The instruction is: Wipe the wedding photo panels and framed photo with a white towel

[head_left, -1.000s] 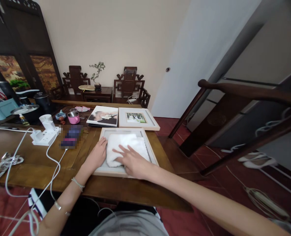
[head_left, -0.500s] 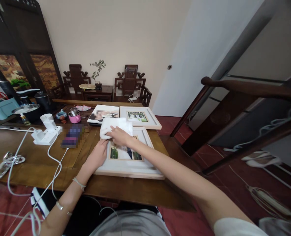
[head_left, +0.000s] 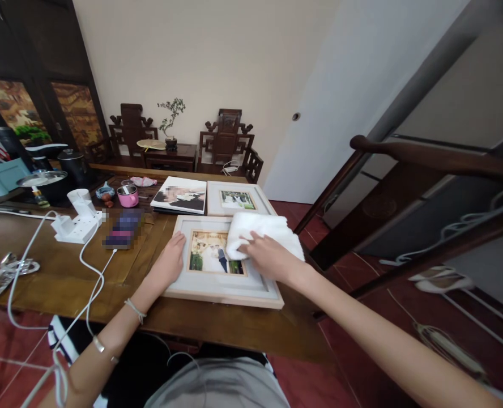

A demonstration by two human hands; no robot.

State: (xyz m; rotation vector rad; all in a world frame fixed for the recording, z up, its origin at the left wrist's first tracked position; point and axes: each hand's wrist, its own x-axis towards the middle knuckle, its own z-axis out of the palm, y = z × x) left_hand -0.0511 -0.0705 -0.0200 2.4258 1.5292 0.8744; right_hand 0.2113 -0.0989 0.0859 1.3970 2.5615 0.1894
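Note:
A light-wood picture frame [head_left: 224, 290] lies flat at the near edge of the table, with a wedding photo [head_left: 209, 255] in its middle. My left hand [head_left: 171, 262] holds the frame's left side, fingers over the rim. A folded white cloth [head_left: 260, 226] is pressed against the right part of the frame, and it hangs past the right rim. My right hand [head_left: 268, 255] is closed on this cloth from above, fingers partly sunk in it. The cloth hides the frame's upper right corner.
Behind are a second framed photo [head_left: 237, 199] and a photo book [head_left: 181, 195]. Left of them sit a pink cup [head_left: 127, 196], a phone [head_left: 123, 229] on a cable and a white power strip [head_left: 75, 226]. A dark wooden chair [head_left: 379, 198] stands at the right.
My right hand has swept the cloth from the frame's upper left to its right side, uncovering the photo. My left hand stays at the left rim.

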